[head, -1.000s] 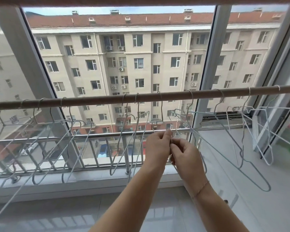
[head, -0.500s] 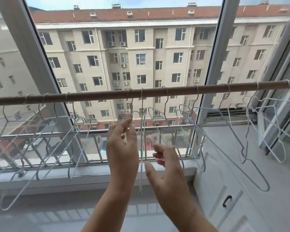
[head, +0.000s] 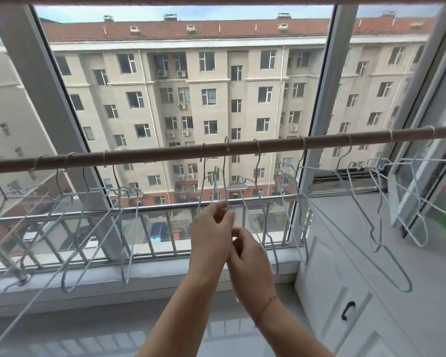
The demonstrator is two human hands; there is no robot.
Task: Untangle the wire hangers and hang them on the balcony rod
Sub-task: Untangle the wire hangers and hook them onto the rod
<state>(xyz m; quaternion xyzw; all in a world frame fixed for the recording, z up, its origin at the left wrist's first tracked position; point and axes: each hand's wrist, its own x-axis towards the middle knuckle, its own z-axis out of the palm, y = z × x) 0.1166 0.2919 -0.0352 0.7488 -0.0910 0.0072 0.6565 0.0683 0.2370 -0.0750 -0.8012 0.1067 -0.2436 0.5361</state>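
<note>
Wire hanger [head: 225,181] hangs from rod [head: 268,146], its long axis near vertical, straight above both hands. Left hand [head: 211,235] pinches its lower wire at the fingertips, nearer. Right hand [head: 250,258] sits just below, curled; grip unclear. Other hangers spread both sides.

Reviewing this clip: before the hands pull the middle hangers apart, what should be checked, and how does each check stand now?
1. Middle hangers hooked over the rod: ok, their hooks sit on it.
2. Left hand has a wire: ok, fingertips pinch one below the rod.
3. Right hand has a separate wire: cannot tell, the left hand covers its fingers.
4. Middle wires free of each other: not ok, several cross near the fingertips.
5. Bare rod beside the middle hangers for spreading: ok, on both sides.
</note>
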